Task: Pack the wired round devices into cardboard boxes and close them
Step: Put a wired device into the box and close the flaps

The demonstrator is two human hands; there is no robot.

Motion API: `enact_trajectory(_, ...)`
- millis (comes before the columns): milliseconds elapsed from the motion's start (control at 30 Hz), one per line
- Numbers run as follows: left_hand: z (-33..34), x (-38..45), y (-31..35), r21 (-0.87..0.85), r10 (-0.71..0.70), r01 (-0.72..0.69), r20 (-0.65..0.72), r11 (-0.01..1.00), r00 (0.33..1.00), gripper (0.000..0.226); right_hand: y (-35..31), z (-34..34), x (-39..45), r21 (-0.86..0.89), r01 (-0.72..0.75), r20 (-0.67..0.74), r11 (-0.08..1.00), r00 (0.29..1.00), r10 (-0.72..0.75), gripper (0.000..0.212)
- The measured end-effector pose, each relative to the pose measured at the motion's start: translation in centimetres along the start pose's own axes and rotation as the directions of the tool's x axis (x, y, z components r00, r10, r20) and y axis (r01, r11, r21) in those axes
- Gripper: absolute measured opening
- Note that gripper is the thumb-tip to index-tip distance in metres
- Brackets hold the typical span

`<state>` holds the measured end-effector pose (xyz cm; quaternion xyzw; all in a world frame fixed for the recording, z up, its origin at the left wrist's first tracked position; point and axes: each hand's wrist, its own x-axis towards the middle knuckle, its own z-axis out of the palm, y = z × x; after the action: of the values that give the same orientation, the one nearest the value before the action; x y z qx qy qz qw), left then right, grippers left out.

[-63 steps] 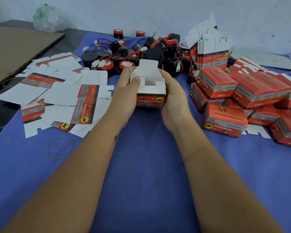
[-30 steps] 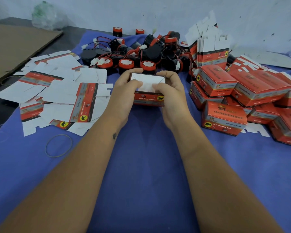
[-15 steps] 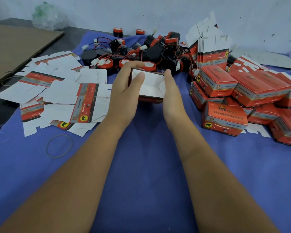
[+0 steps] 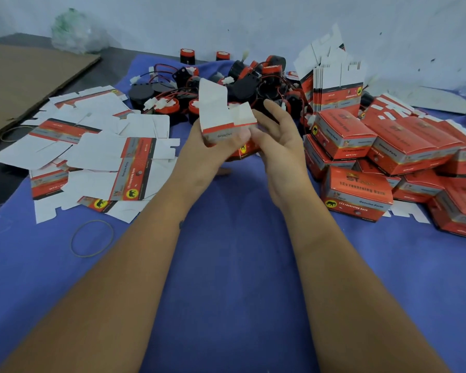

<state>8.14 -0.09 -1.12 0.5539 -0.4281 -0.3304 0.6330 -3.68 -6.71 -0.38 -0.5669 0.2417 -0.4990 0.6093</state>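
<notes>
While gripped: red-and-white cardboard box (image 4: 228,130), flaps up, above blue cloth's (image 4: 226,265) middle
Left hand (image 4: 210,154): curled around the box's near-left side
Right hand (image 4: 280,141): fingers loose, touching the box's right side

Both my forearms are stretched out in front of me, bare, angling in toward each other. My left hand (image 4: 213,146) is curled around the box (image 4: 228,130), thumb across its near face, holding it up off the cloth. My right hand (image 4: 279,142) sits just beside it with fingers spread and loosely bent, thumb tip touching the box.
</notes>
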Motion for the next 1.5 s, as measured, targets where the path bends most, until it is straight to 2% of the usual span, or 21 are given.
enact_trajectory(67, 0.2, 0.2, 0.0, 0.023, 0.02, -0.019, -0.043, 1.0, 0.999, 0.065, 0.1, -0.2, 0.0, -0.09, 0.029, -0.011, 0.996, 0.999, -0.03, 0.042)
enact_trajectory(167, -0.1, 0.6, -0.2, 0.045, 0.067, -0.059, -0.214, 0.997, 0.975, 0.028, 0.6, -0.2, -0.1, -0.301, 0.02, -0.047, 0.953, 0.998, -0.035, 0.039)
enact_trajectory(200, -0.3, 0.7, -0.3, 0.041, 0.076, -0.068, -0.267, 0.997, 0.961, 0.025, 1.0, -0.4, 0.1, -0.479, 0.001, -0.061, 0.878, 0.998, -0.035, 0.039)
enact_trajectory(267, -0.8, 1.0, -0.3, 0.004, 0.072, -0.076, -0.388, 0.997, 0.919, 0.028, 1.6, -1.1, 0.6, -0.819, -0.044, -0.046, 0.573, 0.999, 0.011, 0.039)
enact_trajectory(333, -1.3, 1.2, -0.3, -0.072, 0.031, -0.076, -0.493, 0.995, 0.869, 0.034, 2.0, -1.5, 0.9, -0.955, -0.042, -0.001, 0.293, 0.991, 0.137, 0.039)
enact_trajectory(400, -1.6, 1.2, -0.3, -0.166, -0.022, -0.08, -0.536, 0.983, 0.844, 0.039, 2.3, -1.5, 0.8, -0.98, 0.031, 0.064, 0.196, 0.985, 0.163, 0.035)
enact_trajectory(500, -1.8, 1.3, -0.4, -0.268, -0.09, -0.074, -0.553, 0.961, 0.828, 0.038, 1.9, -0.9, 0.3, -0.957, 0.126, 0.148, 0.262, 0.987, 0.067, 0.027)
enact_trajectory(600, -1.8, 1.4, -0.4, -0.292, -0.113, -0.067, -0.557, 0.954, 0.823, 0.038, 0.7, 0.2, -0.7, -0.872, 0.155, 0.234, 0.464, 0.965, 0.118, 0.023)
enact_trajectory(700, -1.8, 1.5, -0.5, -0.323, -0.12, -0.075, -0.543, 0.943, 0.831, 0.037, -0.8, 1.9, -1.8, -0.783, 0.075, 0.333, 0.618, 0.889, 0.315, 0.02)
enact_trajectory(800, -2.0, 1.6, -0.7, -0.311, -0.096, -0.094, -0.544, 0.946, 0.834, 0.029, -1.5, 3.4, -2.1, -0.731, -0.089, 0.335, 0.676, 0.816, 0.47, 0.031)
enact_trajectory(867, -2.1, 1.6, -0.7, -0.295, -0.076, -0.1, -0.531, 0.95, 0.844, 0.039, -1.7, 3.5, -1.9, -0.706, -0.175, 0.262, 0.687, 0.836, 0.482, 0.036)
enact_trajectory(900, -2.1, 1.6, -0.7, -0.297, -0.079, -0.093, -0.517, 0.95, 0.852, 0.049, -1.7, 3.2, -1.8, -0.702, -0.132, 0.259, 0.7, 0.868, 0.424, 0.041)
enact_trajectory(933, -2.1, 1.6, -0.7, -0.302, -0.084, -0.082, -0.5, 0.95, 0.862, 0.058, -1.6, 2.6, -1.8, -0.734, -0.036, 0.27, 0.678, 0.9, 0.341, 0.047)
enact_trajectory(967, -2.0, 1.7, -0.7, -0.306, -0.088, -0.073, -0.48, 0.949, 0.873, 0.063, -1.5, 1.8, -1.7, -0.826, 0.082, 0.273, 0.557, 0.924, 0.269, 0.051)
enact_trajectory(1033, -1.8, 1.9, -0.7, -0.305, -0.09, -0.052, -0.435, 0.951, 0.896, 0.065, -0.9, 0.2, -1.0, -0.971, 0.203, 0.223, 0.13, 0.961, 0.165, 0.052)
enact_trajectory(1067, -1.8, 1.9, -0.6, -0.288, -0.09, -0.036, -0.413, 0.957, 0.906, 0.064, -0.7, -0.4, -0.6, -0.985, 0.174, 0.173, 0.006, 0.976, 0.128, 0.049)
enact_trajectory(1200, -1.7, 2.0, -0.9, -0.237, -0.09, -0.003, -0.379, 0.971, 0.921, 0.05, -0.2, -1.6, -0.3, -0.989, -0.019, -0.016, -0.144, 1.0, -0.023, 0.033)
enact_trajectory(1267, -1.8, 1.9, -0.9, -0.23, -0.076, -0.027, -0.426, 0.973, 0.902, 0.046, 0.2, -1.5, -0.3, -0.97, -0.049, -0.033, -0.236, 0.997, -0.071, 0.019)
enact_trajectory(1333, -1.8, 1.9, -0.9, -0.243, -0.077, -0.042, -0.464, 0.969, 0.883, 0.045, 0.7, -1.1, -0.3, -0.981, -0.004, 0.013, -0.194, 0.996, -0.085, 0.033)
enact_trajectory(1433, -1.6, 1.9, -0.9, -0.262, -0.104, -0.036, -0.5, 0.964, 0.86, 0.043, 1.4, -0.2, -0.2, -0.99, 0.132, 0.132, 0.051, 0.991, 0.001, 0.065)
enact_trajectory(1500, -1.5, 2.0, -0.9, -0.251, -0.115, -0.026, -0.53, 0.968, 0.84, 0.041, 1.8, 0.1, -0.1, -0.976, 0.146, 0.166, 0.163, 0.979, 0.115, 0.075)
